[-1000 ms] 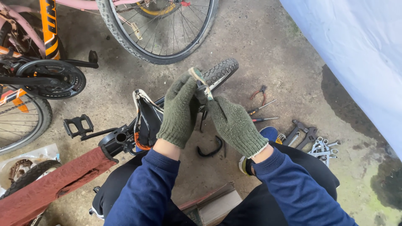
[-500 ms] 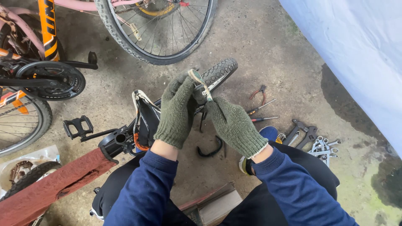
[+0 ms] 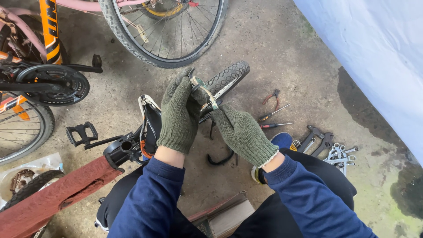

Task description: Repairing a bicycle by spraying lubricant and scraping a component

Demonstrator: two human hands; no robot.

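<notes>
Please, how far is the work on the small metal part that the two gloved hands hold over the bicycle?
Done, it seems: the red bicycle frame lies on the ground with tools out, pliers, screwdrivers and wrenches. In hand: the left hand and right hand both grip a small metal part above the small wheel. Left: the part is not mounted on anything yet; where it belongs cannot be told.
</notes>
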